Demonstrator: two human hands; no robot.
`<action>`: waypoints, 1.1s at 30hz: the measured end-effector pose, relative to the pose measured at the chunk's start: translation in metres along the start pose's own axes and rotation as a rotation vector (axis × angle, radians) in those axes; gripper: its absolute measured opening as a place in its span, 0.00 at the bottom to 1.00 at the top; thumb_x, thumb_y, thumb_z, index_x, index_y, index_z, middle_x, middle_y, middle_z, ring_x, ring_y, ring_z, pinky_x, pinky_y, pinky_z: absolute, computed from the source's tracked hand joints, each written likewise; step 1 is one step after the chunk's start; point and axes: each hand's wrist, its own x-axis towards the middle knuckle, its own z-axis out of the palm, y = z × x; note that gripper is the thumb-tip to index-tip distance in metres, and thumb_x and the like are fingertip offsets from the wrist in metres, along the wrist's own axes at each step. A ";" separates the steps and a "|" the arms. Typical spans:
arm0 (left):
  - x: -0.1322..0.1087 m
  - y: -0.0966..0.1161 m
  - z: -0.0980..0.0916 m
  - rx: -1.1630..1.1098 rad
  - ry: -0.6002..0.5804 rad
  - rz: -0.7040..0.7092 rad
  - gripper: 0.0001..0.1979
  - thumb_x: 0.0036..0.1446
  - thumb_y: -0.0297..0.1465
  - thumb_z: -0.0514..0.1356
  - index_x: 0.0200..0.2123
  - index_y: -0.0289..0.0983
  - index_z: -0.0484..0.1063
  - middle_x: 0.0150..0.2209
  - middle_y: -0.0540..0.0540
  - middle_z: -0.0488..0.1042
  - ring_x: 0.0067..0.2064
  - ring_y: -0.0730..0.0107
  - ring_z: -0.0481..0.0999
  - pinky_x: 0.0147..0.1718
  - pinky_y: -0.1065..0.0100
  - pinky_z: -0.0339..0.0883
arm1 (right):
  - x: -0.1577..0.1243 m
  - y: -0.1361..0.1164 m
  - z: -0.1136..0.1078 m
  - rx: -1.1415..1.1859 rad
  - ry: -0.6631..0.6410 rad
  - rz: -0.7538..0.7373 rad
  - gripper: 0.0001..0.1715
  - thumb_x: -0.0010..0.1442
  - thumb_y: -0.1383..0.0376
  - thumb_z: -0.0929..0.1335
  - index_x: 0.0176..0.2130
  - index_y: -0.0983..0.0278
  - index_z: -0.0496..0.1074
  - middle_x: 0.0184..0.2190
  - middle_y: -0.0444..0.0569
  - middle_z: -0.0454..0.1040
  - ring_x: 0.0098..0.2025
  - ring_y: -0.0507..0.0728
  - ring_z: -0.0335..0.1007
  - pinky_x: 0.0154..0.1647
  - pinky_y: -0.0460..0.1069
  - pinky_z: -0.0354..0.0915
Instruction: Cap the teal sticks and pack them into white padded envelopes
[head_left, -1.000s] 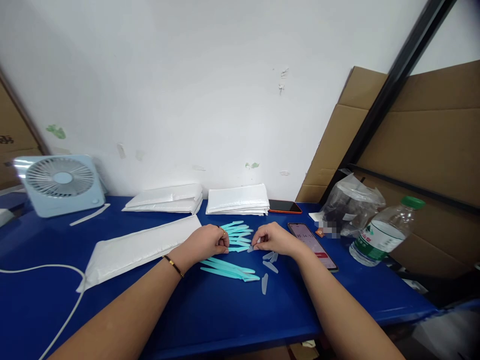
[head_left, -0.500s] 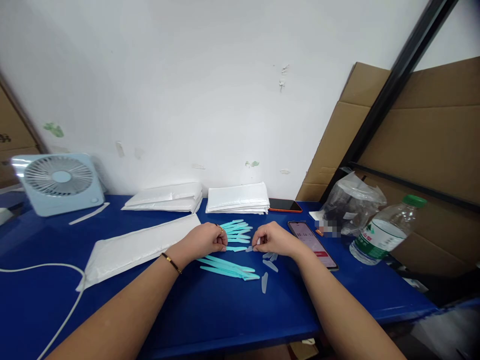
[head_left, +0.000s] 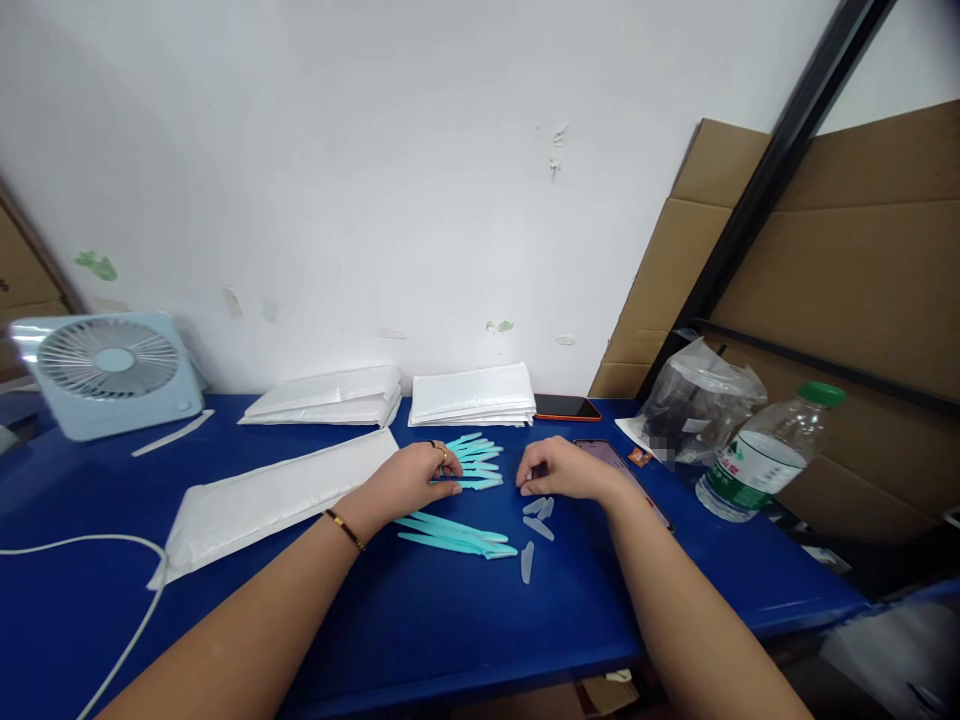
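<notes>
Several turquoise sticks with clear covers (head_left: 480, 462) lie fanned out beside my left hand (head_left: 421, 478), whose thumb and fingers are closed around the handle of the nearest stick. Closer to me, a loose group of turquoise sticks (head_left: 457, 536) rests on the blue table (head_left: 420, 620). My right hand (head_left: 551, 468) hovers to the right of the fan with curled fingers; whether anything is between the fingertips is hidden. Several small clear caps (head_left: 538, 525) lie just below my right hand, one (head_left: 527, 562) apart from the others.
White padded envelopes (head_left: 472, 396) are stacked by the wall, with another envelope (head_left: 277, 498) at left. Phones (head_left: 566, 407) sit behind and beside my right hand. A fan (head_left: 112, 372), white cable (head_left: 142, 620), bagged cup (head_left: 694, 400) and water bottle (head_left: 765, 460) stand or lie around.
The single stick between my hands now lies with the fan. My right hand has moved right, away from the stick's end, and my left hand slightly up. The camera view has shifted a little.
</notes>
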 end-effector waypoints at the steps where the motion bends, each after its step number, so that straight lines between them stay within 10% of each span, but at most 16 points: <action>1: -0.003 0.001 -0.003 -0.047 -0.058 0.004 0.14 0.51 0.41 0.57 0.37 0.40 0.73 0.36 0.47 0.73 0.36 0.68 0.70 0.32 0.72 0.61 | -0.004 0.003 -0.005 0.019 -0.064 0.023 0.11 0.47 0.61 0.71 0.32 0.63 0.77 0.29 0.46 0.75 0.28 0.51 0.68 0.27 0.43 0.60; 6: -0.008 0.005 -0.009 -0.156 -0.306 -0.003 0.14 0.46 0.41 0.60 0.33 0.40 0.75 0.30 0.50 0.74 0.30 0.72 0.70 0.25 0.74 0.59 | -0.009 0.003 -0.011 0.063 -0.175 0.086 0.12 0.45 0.59 0.71 0.30 0.63 0.77 0.27 0.45 0.75 0.27 0.51 0.67 0.26 0.44 0.60; 13: -0.004 0.003 -0.001 0.033 -0.110 -0.049 0.11 0.50 0.40 0.57 0.31 0.40 0.73 0.30 0.49 0.74 0.30 0.70 0.69 0.24 0.73 0.56 | 0.001 -0.001 0.001 0.021 -0.032 0.157 0.10 0.47 0.60 0.70 0.30 0.64 0.74 0.25 0.45 0.73 0.25 0.51 0.65 0.22 0.43 0.56; 33: -0.006 0.011 -0.006 0.055 -0.011 0.010 0.09 0.54 0.34 0.53 0.30 0.39 0.71 0.29 0.49 0.73 0.30 0.71 0.69 0.26 0.73 0.56 | 0.003 -0.014 0.008 0.187 0.037 0.104 0.13 0.49 0.58 0.69 0.31 0.66 0.72 0.23 0.45 0.71 0.25 0.50 0.64 0.23 0.43 0.59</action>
